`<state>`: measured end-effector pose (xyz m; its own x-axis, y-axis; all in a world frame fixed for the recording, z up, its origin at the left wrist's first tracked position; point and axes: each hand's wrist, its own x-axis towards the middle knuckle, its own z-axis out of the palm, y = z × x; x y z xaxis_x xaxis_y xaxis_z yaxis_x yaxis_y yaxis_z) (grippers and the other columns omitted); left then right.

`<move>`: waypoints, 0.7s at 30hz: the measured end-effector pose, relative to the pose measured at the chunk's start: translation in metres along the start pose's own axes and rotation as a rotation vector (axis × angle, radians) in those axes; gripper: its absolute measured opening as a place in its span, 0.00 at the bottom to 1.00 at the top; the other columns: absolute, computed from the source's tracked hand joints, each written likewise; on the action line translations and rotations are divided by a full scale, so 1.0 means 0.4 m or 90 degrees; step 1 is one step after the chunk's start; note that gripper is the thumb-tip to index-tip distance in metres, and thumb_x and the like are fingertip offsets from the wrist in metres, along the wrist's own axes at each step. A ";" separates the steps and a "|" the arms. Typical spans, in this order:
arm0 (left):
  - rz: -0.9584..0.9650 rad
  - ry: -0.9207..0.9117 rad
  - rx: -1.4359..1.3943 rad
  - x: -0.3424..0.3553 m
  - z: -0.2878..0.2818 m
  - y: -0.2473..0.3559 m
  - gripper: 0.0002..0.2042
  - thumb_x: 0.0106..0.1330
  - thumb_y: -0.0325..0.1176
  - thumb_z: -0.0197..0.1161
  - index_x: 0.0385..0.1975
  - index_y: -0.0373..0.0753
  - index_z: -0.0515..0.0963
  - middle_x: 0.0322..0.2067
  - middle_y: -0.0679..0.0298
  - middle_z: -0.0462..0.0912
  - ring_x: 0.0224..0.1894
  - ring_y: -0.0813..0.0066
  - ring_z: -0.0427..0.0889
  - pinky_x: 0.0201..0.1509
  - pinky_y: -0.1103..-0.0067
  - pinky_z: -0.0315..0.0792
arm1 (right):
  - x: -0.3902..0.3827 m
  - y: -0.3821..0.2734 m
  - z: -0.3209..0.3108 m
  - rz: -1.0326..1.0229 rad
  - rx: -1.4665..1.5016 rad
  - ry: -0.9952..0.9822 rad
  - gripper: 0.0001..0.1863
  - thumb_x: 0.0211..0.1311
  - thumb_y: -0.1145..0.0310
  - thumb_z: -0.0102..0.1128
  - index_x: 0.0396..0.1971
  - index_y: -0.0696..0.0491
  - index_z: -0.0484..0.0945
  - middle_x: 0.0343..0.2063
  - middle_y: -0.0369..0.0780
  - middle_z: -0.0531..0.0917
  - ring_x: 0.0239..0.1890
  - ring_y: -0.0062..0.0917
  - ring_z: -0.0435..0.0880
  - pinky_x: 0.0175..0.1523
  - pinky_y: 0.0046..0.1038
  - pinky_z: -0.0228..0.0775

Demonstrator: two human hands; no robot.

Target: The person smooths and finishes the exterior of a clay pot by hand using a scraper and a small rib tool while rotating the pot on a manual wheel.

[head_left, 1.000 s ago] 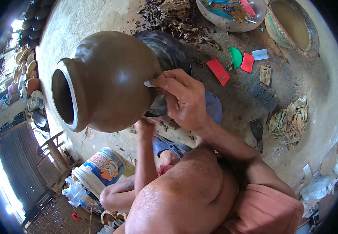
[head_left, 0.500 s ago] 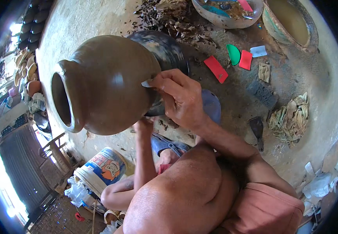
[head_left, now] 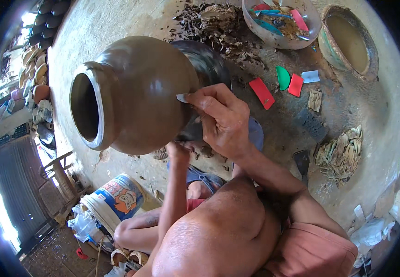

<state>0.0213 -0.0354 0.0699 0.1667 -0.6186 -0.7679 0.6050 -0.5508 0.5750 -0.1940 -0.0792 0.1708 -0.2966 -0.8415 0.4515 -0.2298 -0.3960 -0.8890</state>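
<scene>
A large wet brown clay pot with a wide flared rim stands on a dark potter's wheel, whose surface is smeared by motion. In a pinch, my right hand holds a small pale scraper, its tip at the side of the pot near the base. Most of the scraper is hidden by the fingers. My left hand is low by the near edge of the wheel, below the pot; its fingers are partly hidden, so their grip does not show.
Red, green and white flat pieces lie on the floor beyond my right hand. Further off are a bowl of tools and a basin of murky water. A paint bucket stands at the near left, crumpled leaves at right.
The whole view has shifted slightly, so the pot sits a little further right. My right hand keeps the scraper at the pot's side, and my left hand stays below by the wheel.
</scene>
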 end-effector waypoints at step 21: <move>0.036 -0.029 0.013 0.130 -0.145 0.102 0.30 0.76 0.59 0.53 0.67 0.44 0.70 0.64 0.59 0.76 0.63 0.60 0.79 0.54 0.64 0.84 | -0.058 -0.030 0.016 -0.002 0.034 -0.025 0.20 0.50 0.86 0.66 0.44 0.54 0.87 0.34 0.41 0.82 0.31 0.32 0.86 0.34 0.30 0.80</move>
<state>0.0998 -0.0575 0.0368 0.1638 -0.6739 -0.7204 0.5790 -0.5256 0.6233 -0.1786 -0.0571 0.1706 -0.2585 -0.8540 0.4515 -0.1807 -0.4164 -0.8911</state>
